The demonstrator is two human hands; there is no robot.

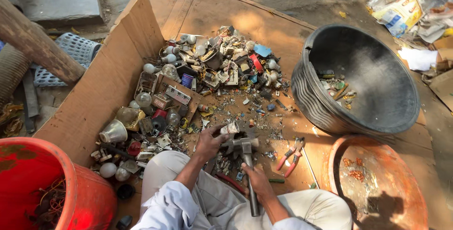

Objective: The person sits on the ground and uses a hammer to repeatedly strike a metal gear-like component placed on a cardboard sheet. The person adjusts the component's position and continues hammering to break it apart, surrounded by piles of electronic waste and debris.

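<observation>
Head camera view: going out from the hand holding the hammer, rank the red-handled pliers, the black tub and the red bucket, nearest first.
From the right hand on the hammer:
1. Red-handled pliers, just to its right on the cardboard.
2. Black tub, farther up and right.
3. Red bucket, far across at the left edge.

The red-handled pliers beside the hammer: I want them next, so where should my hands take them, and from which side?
Judging by their pose, grip the pliers by the two red handles, which point down-left toward you. The metal jaws point away, toward the black tub. Come from above with the right hand, which holds the hammer just beside them; they lie flat on the cardboard.
</observation>
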